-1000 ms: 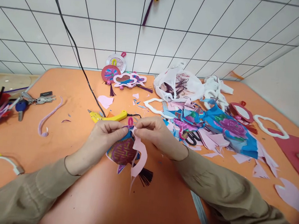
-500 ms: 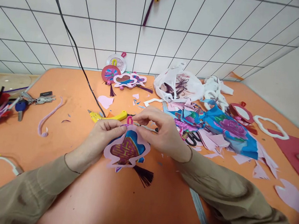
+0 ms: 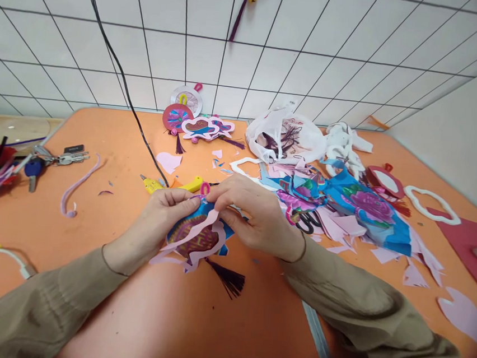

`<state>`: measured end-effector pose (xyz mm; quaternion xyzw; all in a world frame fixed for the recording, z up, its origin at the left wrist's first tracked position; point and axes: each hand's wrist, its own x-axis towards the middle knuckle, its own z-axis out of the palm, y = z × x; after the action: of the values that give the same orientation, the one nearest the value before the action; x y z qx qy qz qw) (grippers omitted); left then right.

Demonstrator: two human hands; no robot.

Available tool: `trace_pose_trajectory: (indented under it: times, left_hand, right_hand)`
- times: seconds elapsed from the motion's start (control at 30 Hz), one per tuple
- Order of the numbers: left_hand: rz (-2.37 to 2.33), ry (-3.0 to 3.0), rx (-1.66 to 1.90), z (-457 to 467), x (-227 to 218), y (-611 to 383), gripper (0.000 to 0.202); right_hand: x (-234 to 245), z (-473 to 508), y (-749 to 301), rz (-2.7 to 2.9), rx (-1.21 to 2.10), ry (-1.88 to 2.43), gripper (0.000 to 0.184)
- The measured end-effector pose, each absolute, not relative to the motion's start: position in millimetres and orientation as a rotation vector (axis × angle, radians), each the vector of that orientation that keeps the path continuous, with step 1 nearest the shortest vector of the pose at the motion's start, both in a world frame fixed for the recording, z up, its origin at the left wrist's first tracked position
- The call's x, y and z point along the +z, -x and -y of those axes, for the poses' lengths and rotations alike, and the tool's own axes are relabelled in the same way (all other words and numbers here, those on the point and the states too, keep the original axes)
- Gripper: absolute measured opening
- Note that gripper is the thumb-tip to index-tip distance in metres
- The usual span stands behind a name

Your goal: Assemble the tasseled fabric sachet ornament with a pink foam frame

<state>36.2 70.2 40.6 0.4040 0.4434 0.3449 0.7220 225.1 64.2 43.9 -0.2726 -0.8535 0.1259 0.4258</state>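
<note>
A fabric ornament (image 3: 196, 237), blue with a maroon middle and a dark tassel (image 3: 226, 278), lies on the orange table (image 3: 104, 211) between my hands. My left hand (image 3: 166, 212) pinches its top left edge. My right hand (image 3: 249, 208) pinches the pink paper frame (image 3: 192, 241) near the pink loop at the top; the frame lies twisted across the ornament's face.
A yellow glue gun (image 3: 174, 186) with a black cable lies just behind my hands. Floral fabric and pink scraps (image 3: 348, 206), scissors, a plastic bag (image 3: 282, 135) and white frames lie to the right. Finished ornaments (image 3: 197, 124) stand by the wall. Keys (image 3: 48, 159) lie at left.
The pink frame hung loose a second ago, lay flat around the ornament half a second ago, and is now twisted across it. Both hands stayed at the top.
</note>
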Motion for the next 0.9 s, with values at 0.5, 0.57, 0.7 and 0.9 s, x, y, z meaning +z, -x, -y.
trace_pose_trajectory:
  times: [0.5,0.57,0.7,0.9]
  left_hand:
    - [-0.878,-0.956,0.693,-70.0,32.2,-37.9,0.030]
    - [-0.862,-0.966,0.698,-69.6,31.5,-37.7,0.032]
    - [-0.874,-0.983,0.712,-69.9,30.0,-37.5,0.032]
    - [-0.883,-0.943,0.704,-69.3,28.2,-38.5,0.034]
  right_hand:
    - [42.1,-62.1,-222.1,2.145,0.294,0.883,0.009]
    - [40.5,-60.2,-219.7,2.079,0.315,0.938,0.006]
    - [44.5,-58.6,-219.8,1.938,0.474,1.097,0.007]
    - [45.6,-60.0,-220.6,1.880,0.644,1.146,0.007]
